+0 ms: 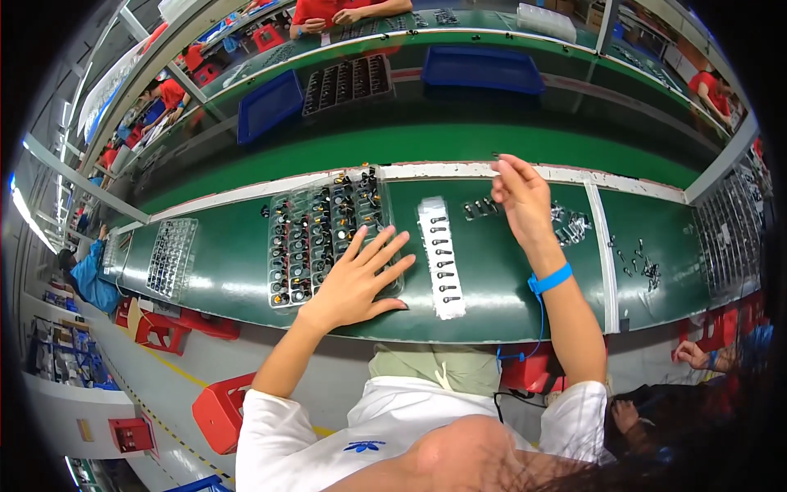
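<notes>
My left hand (358,279) lies flat with its fingers spread over the right side of a clear plastic tray (275,305). Rows of small black parts with orange, red and white bits fill that tray. To the right of my left hand is a white strip (447,306) carrying a column of small black elongated pieces (443,252). My right hand (521,197) is raised near the bench's far edge, thumb and fingers pinched on a small dark part (495,156); its exact kind is too small to tell. Below it lie several small black and clear pieces (479,208).
A heap of shiny small parts (571,225) lies right of my right wrist, which wears a blue strap (551,280) with a cord. Loose dark pieces (649,271) lie beyond a white divider (602,254). Blue trays (482,70) rest on the line opposite, where a person in red (348,10) works.
</notes>
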Demonstrator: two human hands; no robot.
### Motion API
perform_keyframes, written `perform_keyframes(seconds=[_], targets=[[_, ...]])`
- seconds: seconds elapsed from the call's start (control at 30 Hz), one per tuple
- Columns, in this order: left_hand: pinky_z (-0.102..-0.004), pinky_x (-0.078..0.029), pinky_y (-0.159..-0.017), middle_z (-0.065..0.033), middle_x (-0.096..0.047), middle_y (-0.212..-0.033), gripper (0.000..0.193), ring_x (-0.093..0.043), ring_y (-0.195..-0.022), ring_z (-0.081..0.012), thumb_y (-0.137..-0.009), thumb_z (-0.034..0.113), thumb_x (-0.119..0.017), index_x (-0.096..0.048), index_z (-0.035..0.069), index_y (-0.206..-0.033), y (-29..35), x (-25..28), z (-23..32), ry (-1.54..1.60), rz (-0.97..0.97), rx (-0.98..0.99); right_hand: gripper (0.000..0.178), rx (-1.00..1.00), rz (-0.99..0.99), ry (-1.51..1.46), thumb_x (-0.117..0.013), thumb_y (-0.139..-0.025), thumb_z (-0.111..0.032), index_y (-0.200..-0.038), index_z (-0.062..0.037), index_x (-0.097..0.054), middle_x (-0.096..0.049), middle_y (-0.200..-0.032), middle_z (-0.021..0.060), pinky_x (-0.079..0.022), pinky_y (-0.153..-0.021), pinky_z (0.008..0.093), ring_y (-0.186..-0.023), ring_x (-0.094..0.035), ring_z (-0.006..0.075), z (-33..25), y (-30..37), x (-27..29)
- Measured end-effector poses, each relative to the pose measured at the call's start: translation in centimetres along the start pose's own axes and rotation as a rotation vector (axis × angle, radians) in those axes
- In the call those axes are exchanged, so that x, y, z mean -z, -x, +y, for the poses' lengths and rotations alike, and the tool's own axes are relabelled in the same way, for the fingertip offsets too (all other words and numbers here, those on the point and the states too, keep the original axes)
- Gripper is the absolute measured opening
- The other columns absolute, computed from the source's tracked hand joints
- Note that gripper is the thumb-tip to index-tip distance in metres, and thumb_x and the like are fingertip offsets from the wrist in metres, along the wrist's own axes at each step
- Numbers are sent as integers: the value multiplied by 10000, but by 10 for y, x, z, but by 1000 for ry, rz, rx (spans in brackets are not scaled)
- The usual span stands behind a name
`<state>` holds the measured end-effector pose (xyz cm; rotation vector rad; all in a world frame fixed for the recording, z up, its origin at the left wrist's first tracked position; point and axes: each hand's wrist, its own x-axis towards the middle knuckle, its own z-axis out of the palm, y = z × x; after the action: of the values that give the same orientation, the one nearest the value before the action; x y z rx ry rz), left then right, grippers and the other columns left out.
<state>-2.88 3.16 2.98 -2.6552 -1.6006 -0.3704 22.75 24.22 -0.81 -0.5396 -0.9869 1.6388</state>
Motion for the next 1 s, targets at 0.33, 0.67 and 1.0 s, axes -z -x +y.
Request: perform_keyframes(seconds=[0.33, 0.67, 1.0], targets=[[-550, -431, -1161, -135, -582, -1453, 578, -477, -1433, -396, -818, 325, -854, -657, 62, -1294, 48, -5, -35, 50, -41, -49, 225, -2, 92, -91, -669, -1029, -107, -1236, -20, -670, -690, -1117, 81, -443, -616, 243, -737, -512, 85, -22, -1, 8], [-489, -479, -1137, -132, -547, -1439, 443, -405, -1474, -434, -906, 303, -761, -648, 33, -1239, 11, -22, -33, 67, 2, -178, 203, -42, -105, -42, -630, -1040, -71, -1241, -45, -648, -654, -1061, 33, -425, -617, 236, -808, -536, 84, -7, 13, 20], [-529, -397, -1195, -151, -502, -1497, 532, -351, -1499, -428, -936, 381, -710, -602, 41, -1331, 15, -26, -23, 75, 18, -156, 174, -123, -146, 31, -648, -1030, -70, -1200, -50, -675, -677, -1085, 40, -448, -618, 236, -806, -571, 83, 8, 20, -1]])
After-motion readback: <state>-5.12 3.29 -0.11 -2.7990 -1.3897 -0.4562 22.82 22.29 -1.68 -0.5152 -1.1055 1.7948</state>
